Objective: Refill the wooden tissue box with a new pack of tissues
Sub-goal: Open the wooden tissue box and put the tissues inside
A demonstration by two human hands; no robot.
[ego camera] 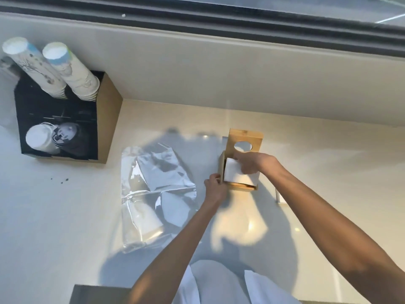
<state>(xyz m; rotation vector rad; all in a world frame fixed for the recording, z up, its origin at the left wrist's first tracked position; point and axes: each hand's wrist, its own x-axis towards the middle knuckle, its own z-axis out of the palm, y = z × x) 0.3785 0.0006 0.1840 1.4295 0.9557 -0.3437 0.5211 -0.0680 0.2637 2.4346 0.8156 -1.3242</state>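
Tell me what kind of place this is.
Probably an office pantry or break-room counter: paper cup stacks stand in a black organizer on a white counter under a window.

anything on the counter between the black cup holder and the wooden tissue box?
Yes: in the head view, a crumpled clear plastic wrapper lies flat on the counter between the black cup holder and the wooden tissue box.

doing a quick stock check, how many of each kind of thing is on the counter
wooden tissue box: 1
tissue pack: 1
clear plastic wrap: 1
black organiser box: 1
paper cup stacks: 3
total: 7
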